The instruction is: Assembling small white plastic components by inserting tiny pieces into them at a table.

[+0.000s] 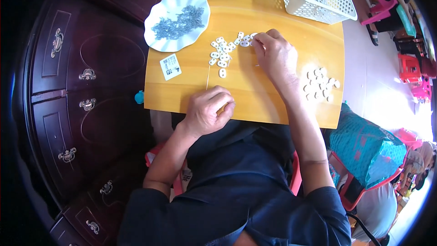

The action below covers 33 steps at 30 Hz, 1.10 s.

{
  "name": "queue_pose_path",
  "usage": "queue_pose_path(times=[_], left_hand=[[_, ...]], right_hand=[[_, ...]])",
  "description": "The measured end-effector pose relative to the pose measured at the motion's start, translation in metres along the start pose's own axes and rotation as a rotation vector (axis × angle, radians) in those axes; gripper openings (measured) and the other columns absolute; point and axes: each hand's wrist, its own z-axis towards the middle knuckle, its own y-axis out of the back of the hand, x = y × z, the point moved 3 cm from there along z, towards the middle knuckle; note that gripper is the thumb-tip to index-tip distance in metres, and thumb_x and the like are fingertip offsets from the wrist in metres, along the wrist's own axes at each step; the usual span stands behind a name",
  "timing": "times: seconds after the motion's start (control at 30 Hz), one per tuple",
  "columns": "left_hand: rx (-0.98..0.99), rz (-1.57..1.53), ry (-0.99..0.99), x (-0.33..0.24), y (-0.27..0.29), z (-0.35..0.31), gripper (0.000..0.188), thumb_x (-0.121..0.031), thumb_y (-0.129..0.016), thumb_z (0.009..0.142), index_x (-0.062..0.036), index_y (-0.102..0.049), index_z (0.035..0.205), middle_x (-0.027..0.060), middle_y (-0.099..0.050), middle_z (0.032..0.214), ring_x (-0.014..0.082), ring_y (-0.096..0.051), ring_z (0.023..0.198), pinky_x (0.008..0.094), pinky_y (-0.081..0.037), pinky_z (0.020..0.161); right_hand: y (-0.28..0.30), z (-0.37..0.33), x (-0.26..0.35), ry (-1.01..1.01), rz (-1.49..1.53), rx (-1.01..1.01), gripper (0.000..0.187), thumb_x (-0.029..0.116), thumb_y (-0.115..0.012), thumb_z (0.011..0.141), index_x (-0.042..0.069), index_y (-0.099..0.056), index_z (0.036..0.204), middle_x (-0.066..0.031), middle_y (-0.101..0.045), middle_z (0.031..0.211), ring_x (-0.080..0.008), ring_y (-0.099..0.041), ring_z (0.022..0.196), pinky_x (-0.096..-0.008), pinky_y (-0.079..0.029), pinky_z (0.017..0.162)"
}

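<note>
Wooden table [255, 13]: left hand [207, 111] pinches thin stick [208, 78] (pointing away); right hand [273, 54] pinches white piece [251, 38].

I am looking down at a person who is wearing a dark navy top [236, 187], its cloth creasing in soft folds across the chest and lap. The sleeves [150, 209] are sitting pushed up above the elbows, leaving both forearms bare. The left hand [207, 111] and right hand [275, 57] are showing no gloves.
</note>
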Motion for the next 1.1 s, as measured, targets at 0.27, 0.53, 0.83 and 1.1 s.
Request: queue_pose_path(times=[0.27, 0.53, 0.83, 1.1], left_hand=[[0.003, 0.002, -0.056, 0.004, 0.002, -0.002, 0.011, 0.006, -0.071, 0.080, -0.0007, -0.064, 0.085, 0.0109, -0.067, 0.084, 0.0209, -0.067, 0.064, 0.0309, -0.052, 0.055], [-0.028, -0.118, 0.092, -0.001, 0.006, 0.005, 0.008, 0.005, -0.069, 0.084, -0.0010, -0.063, 0.085, 0.0076, -0.065, 0.082, 0.0141, -0.060, 0.058, 0.0268, -0.046, 0.052], [-0.068, -0.191, 0.160, -0.006, 0.005, 0.024, 0.006, 0.002, -0.068, 0.088, -0.0010, -0.063, 0.086, 0.0068, -0.062, 0.077, 0.0123, -0.055, 0.055, 0.0266, -0.041, 0.051], [0.054, -0.180, 0.113, -0.023, -0.021, 0.034, 0.005, 0.002, -0.068, 0.092, 0.0008, -0.063, 0.090, 0.0035, -0.062, 0.081, 0.0063, -0.053, 0.061, 0.0220, -0.041, 0.054]], right_hand=[[-0.010, 0.008, 0.000, -0.004, -0.075, 0.067, 0.012, 0.022, -0.074, 0.088, 0.012, -0.073, 0.095, -0.0062, -0.070, 0.089, -0.0287, -0.071, 0.078, -0.0410, -0.057, 0.069], [-0.006, 0.006, -0.003, 0.016, -0.068, 0.109, 0.014, 0.023, -0.072, 0.090, 0.010, -0.069, 0.094, -0.0072, -0.071, 0.090, -0.0307, -0.071, 0.077, -0.0438, -0.055, 0.067], [0.032, -0.072, 0.003, -0.364, 0.852, 0.109, 0.010, 0.010, -0.068, 0.095, 0.004, -0.063, 0.101, 0.0018, -0.063, 0.076, -0.0032, -0.054, 0.062, -0.0222, -0.045, 0.059], [0.026, -0.127, 0.000, -0.576, 1.245, 0.171, 0.015, 0.009, -0.065, 0.101, 0.001, -0.068, 0.113, 0.0021, -0.067, 0.089, -0.0034, -0.059, 0.076, -0.0193, -0.048, 0.069]])
